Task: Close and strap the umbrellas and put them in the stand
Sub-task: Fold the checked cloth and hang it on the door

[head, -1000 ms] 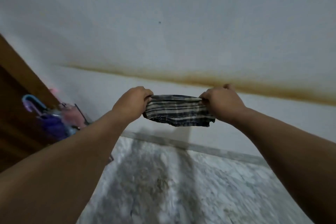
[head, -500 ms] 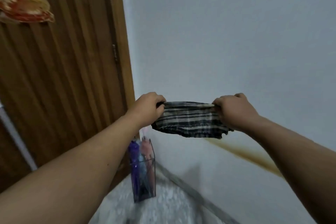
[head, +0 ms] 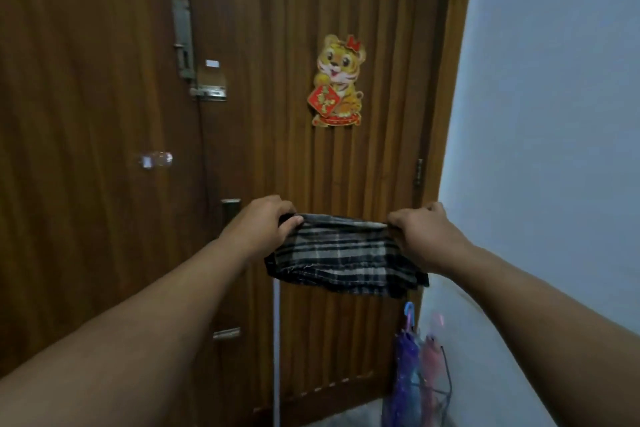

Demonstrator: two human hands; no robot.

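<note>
Your left hand (head: 265, 224) grips the left end of the black-and-white plaid folding umbrella (head: 341, 253), fingers curled over its top edge, in front of the brown ribbed wooden door (head: 363, 166). The umbrella is held level at about waist height between both hands, its canopy fabric hanging below the top edge in loose, bunched folds with a frayed lower hem. Judge it as light and soft: the cloth will sag and slip, while the collapsed shaft inside, not visible here, should be the only stiff part. Take hold at the two ends as now, then gather the folds round the core before strapping; no strap can be made out in this view. Your right hand (head: 424, 237) grips the right end the same way, fingers curled over the fabric. Below and to the right, the clear-walled, wire-framed umbrella stand (head: 446, 388) sits on the floor in the corner where door meets pale wall, well apart from your hands. It already holds a purple closed umbrella with a blue hooked handle (head: 405, 367) and a pink closed umbrella (head: 431, 357), both upright.
</note>
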